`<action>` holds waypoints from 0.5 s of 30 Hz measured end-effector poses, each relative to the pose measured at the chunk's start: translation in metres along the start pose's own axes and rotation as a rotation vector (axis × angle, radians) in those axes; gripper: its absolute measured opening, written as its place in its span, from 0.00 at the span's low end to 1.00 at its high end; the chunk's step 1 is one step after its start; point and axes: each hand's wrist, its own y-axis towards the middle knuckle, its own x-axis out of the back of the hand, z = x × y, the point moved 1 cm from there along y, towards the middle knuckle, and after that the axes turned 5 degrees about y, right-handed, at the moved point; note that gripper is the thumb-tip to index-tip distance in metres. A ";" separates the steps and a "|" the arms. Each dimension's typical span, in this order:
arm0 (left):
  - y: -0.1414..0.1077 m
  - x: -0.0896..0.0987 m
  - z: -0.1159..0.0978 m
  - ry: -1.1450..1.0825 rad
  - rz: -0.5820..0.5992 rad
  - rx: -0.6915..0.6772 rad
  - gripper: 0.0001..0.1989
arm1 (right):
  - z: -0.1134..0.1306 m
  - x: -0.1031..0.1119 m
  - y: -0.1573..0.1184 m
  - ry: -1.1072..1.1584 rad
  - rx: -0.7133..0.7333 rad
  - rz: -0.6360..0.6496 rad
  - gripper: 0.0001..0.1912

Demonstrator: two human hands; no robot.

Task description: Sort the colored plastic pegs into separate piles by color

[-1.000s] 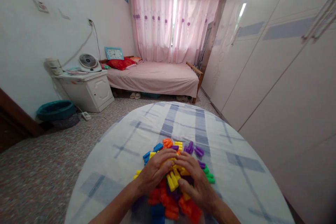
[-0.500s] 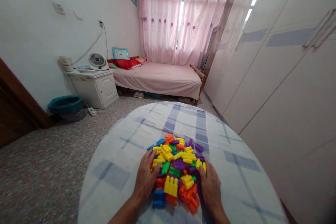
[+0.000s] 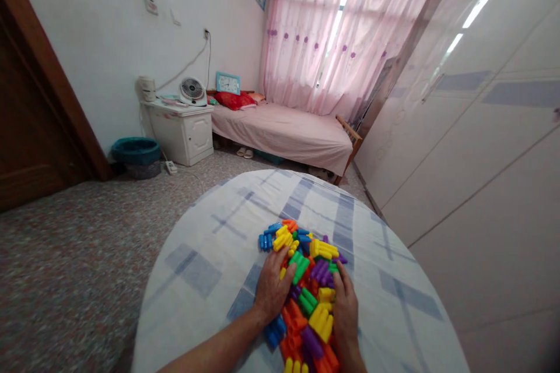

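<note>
A loose pile of plastic toy building blocks in yellow, green, purple, orange and blue lies on the cloth-covered table, many of them shaped like joined finger-like tubes. My left hand (image 3: 275, 287) rests against the pile's left side, fingers apart, its thumb beside a green block (image 3: 300, 267). Along the right side lies my right hand (image 3: 346, 303), fingers stretched forward and touching the edge of the pile near a purple block (image 3: 321, 272). Between the hands are a yellow block (image 3: 321, 322) and orange blocks (image 3: 294, 319). Some blue blocks (image 3: 275, 331) sit under my left wrist.
A white and blue checked cloth (image 3: 188, 268) covers the round table. Beyond it stand a bed (image 3: 284, 127), a white bedside cabinet (image 3: 192, 137) with a fan (image 3: 192, 90), and a teal bin (image 3: 136, 151). A pale wardrobe (image 3: 459, 145) lines the right.
Both hands have shifted inward and the pile between them is narrower and longer, with blocks tumbled into new positions. The head view has turned left and tilted.
</note>
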 end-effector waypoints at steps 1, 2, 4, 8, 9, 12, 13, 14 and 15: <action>0.001 -0.003 -0.001 -0.023 0.002 0.012 0.23 | 0.003 -0.003 0.001 0.018 -0.014 0.022 0.30; 0.002 -0.006 -0.002 -0.047 0.004 0.028 0.23 | 0.007 -0.005 0.002 0.043 -0.029 0.042 0.31; 0.004 -0.012 -0.002 -0.102 0.018 0.063 0.24 | 0.018 -0.010 0.003 0.085 -0.040 0.067 0.30; 0.008 -0.023 -0.001 -0.249 0.054 0.126 0.26 | 0.047 -0.027 0.001 0.097 0.044 0.133 0.26; 0.009 -0.025 0.000 -0.287 0.061 0.147 0.27 | 0.055 -0.033 0.000 0.096 0.074 0.170 0.25; 0.014 -0.025 0.004 -0.347 0.039 0.216 0.26 | 0.074 -0.048 -0.005 0.083 0.157 0.313 0.24; 0.016 -0.023 0.005 -0.343 0.029 0.227 0.25 | 0.080 -0.050 -0.006 0.066 0.181 0.355 0.23; 0.018 -0.020 0.006 -0.332 0.019 0.231 0.25 | 0.085 -0.049 -0.008 0.040 0.204 0.382 0.23; 0.019 -0.017 0.006 -0.317 0.011 0.230 0.25 | 0.089 -0.046 -0.009 0.008 0.229 0.396 0.23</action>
